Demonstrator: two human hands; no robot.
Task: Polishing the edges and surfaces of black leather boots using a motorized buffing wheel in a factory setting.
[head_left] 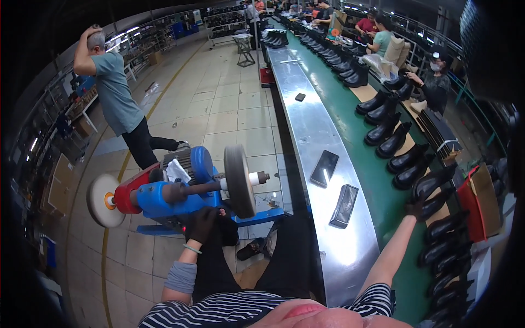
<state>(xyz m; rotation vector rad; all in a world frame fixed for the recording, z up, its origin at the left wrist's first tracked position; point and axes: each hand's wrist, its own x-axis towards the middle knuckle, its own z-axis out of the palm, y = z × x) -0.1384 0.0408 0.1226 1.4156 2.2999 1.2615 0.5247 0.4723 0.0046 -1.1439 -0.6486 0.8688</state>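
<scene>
My right hand (415, 209), in a dark glove, reaches over the green conveyor belt. It is closed on a black ankle boot (433, 182) in the row along the belt's far side; its fingertips are partly hidden. My left hand (201, 225), also gloved, is low beside the blue and red polishing machine (169, 198), below its shaft. Its fingers look curled next to a dark shape (229, 232) that I cannot make out. A dark buffing wheel (239, 181) stands above and to the right of that hand.
A metal ledge (311, 128) runs along the green belt (358, 142), bearing a black phone (325, 168) and a clear-topped case (344, 206). A pale wheel (108, 200) is at the machine's left end. A person (117, 93) stands beyond it; another person (435, 82) works across the belt.
</scene>
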